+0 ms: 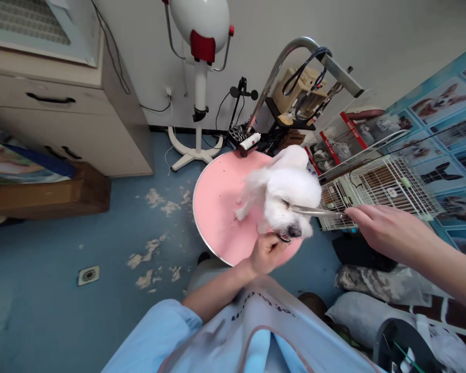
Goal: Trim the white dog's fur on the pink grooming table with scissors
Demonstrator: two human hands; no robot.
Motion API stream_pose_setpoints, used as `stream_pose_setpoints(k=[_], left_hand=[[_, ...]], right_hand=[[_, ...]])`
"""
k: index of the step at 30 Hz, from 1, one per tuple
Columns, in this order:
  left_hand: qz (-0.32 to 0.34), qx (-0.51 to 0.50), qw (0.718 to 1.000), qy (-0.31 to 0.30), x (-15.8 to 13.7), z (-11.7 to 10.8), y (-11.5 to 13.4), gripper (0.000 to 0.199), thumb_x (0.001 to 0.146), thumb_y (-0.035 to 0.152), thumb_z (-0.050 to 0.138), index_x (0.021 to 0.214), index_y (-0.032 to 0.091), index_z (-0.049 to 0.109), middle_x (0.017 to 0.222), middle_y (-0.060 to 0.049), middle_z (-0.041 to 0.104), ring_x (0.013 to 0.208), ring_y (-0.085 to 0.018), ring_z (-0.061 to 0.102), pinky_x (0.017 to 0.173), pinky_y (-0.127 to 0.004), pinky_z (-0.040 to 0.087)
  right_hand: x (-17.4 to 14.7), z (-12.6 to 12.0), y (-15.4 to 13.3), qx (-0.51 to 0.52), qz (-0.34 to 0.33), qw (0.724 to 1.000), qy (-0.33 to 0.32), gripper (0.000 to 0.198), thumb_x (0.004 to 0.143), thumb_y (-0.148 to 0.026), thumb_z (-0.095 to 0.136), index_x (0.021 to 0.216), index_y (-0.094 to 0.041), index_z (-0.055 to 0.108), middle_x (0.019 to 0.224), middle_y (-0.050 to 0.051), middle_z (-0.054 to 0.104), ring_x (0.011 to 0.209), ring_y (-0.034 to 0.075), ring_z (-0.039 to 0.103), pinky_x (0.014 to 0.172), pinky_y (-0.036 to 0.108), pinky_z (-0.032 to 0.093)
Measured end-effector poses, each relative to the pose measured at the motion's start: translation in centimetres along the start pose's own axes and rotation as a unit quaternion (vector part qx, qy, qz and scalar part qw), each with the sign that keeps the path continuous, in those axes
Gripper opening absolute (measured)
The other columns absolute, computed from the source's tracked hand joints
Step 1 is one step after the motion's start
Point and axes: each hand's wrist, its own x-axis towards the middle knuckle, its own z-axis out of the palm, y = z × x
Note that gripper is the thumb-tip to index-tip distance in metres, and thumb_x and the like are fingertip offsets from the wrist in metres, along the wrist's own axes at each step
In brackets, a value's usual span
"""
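Note:
A fluffy white dog (293, 184) is on a round pink grooming table (217, 202), its head tilted toward me. My left hand (267, 254) is closed under its muzzle, the fingers gripping the chin just below the dark nose. My right hand (376, 223) is wrapped round the handles of a pair of long metal scissors (318, 211). Their blades point left across the dog's face, the tips close to its eye. From here I cannot make out whether the blades are apart. The finger loops are hidden by my right hand.
A metal arm (283, 57) curves up behind the table, with a small tool holder (237, 133) at the rim. A white stand dryer (200, 93) stands behind. Wire cages (384, 186) are on the right. Clumps of cut hair (151, 251) lie on the floor.

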Motion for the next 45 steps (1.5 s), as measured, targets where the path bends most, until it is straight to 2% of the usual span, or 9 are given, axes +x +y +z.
stream_pose_setpoints(k=[6, 14, 18, 22, 26, 29, 36, 45], left_hand=[[0.002, -0.001, 1.000, 0.001, 0.0, 0.0, -0.1, 0.046, 0.098, 0.031, 0.054, 0.057, 0.015, 0.043, 0.050, 0.004, 0.037, 0.049, -0.006, 0.033, 0.048, -0.022, 0.030], [-0.024, 0.007, 1.000, -0.015, -0.2, 0.0, -0.3, 0.049, 0.098, 0.038, 0.053, 0.056, 0.017, 0.043, 0.048, 0.002, 0.041, 0.048, -0.008, 0.037, 0.046, -0.025, 0.028], [-0.008, -0.007, 1.000, -0.010, 0.0, 0.1, -0.2, 0.045, 0.098, 0.037, 0.053, 0.058, 0.017, 0.045, 0.050, 0.002, 0.041, 0.049, -0.008, 0.037, 0.049, -0.025, 0.031], [0.001, -0.011, 1.000, -0.006, 0.1, 0.3, -0.2, 0.046, 0.099, 0.035, 0.053, 0.057, 0.016, 0.043, 0.050, 0.003, 0.040, 0.049, -0.007, 0.036, 0.050, -0.024, 0.032], [0.001, -0.016, 1.000, -0.011, 0.1, 0.5, -0.2, 0.046, 0.099, 0.034, 0.052, 0.057, 0.016, 0.044, 0.050, 0.003, 0.040, 0.050, -0.008, 0.038, 0.052, -0.024, 0.033], [-0.004, -0.015, 1.000, -0.015, 0.1, 0.6, -0.2, 0.047, 0.099, 0.032, 0.052, 0.056, 0.016, 0.044, 0.050, 0.003, 0.040, 0.051, -0.008, 0.040, 0.053, -0.025, 0.036], [0.002, 0.008, 1.000, -0.013, -0.2, 1.1, -0.8, 0.042, 0.097, 0.028, 0.053, 0.058, 0.016, 0.045, 0.051, 0.003, 0.040, 0.050, -0.008, 0.038, 0.050, -0.024, 0.032], [-0.026, 0.013, 0.999, -0.025, -0.5, 2.0, -1.3, 0.042, 0.097, 0.032, 0.052, 0.058, 0.016, 0.047, 0.051, 0.002, 0.043, 0.051, -0.008, 0.041, 0.053, -0.023, 0.033]], right_hand=[[0.1, 1.7, -0.4, -0.001, 0.019, 1.000, 0.022, 0.027, 0.079, 0.002, 0.047, 0.091, -0.019, 0.060, 0.082, 0.005, 0.067, 0.068, 0.019, 0.060, 0.065, 0.029, 0.037], [0.7, 0.9, -0.8, -0.033, 0.012, 0.999, 0.023, 0.022, 0.083, -0.001, 0.049, 0.091, -0.018, 0.061, 0.077, 0.005, 0.064, 0.069, 0.020, 0.060, 0.068, 0.031, 0.039], [0.4, 1.1, -0.9, -0.043, -0.004, 0.999, 0.032, 0.023, 0.086, -0.002, 0.046, 0.095, -0.017, 0.061, 0.087, 0.007, 0.068, 0.072, 0.021, 0.060, 0.072, 0.032, 0.041], [-0.1, 1.4, -1.2, -0.049, 0.022, 0.998, 0.036, 0.025, 0.089, -0.004, 0.043, 0.100, -0.017, 0.061, 0.091, 0.008, 0.069, 0.075, 0.021, 0.060, 0.072, 0.031, 0.039], [0.2, 1.6, -1.8, -0.050, 0.051, 0.997, 0.042, 0.018, 0.090, -0.009, 0.047, 0.096, -0.018, 0.062, 0.087, 0.008, 0.069, 0.074, 0.021, 0.058, 0.072, 0.031, 0.038], [0.4, 1.6, -2.3, -0.044, 0.061, 0.996, 0.042, 0.021, 0.088, -0.006, 0.047, 0.097, -0.018, 0.062, 0.087, 0.007, 0.069, 0.072, 0.020, 0.057, 0.071, 0.030, 0.038], [0.2, 0.8, -3.0, -0.054, 0.073, 0.996, 0.026, 0.022, 0.089, -0.007, 0.046, 0.098, -0.018, 0.063, 0.088, 0.008, 0.069, 0.074, 0.021, 0.057, 0.070, 0.032, 0.037], [0.1, -0.9, -3.9, -0.082, 0.091, 0.992, 0.008, 0.021, 0.086, -0.006, 0.048, 0.096, -0.018, 0.062, 0.079, 0.006, 0.066, 0.067, 0.020, 0.054, 0.069, 0.032, 0.035]])
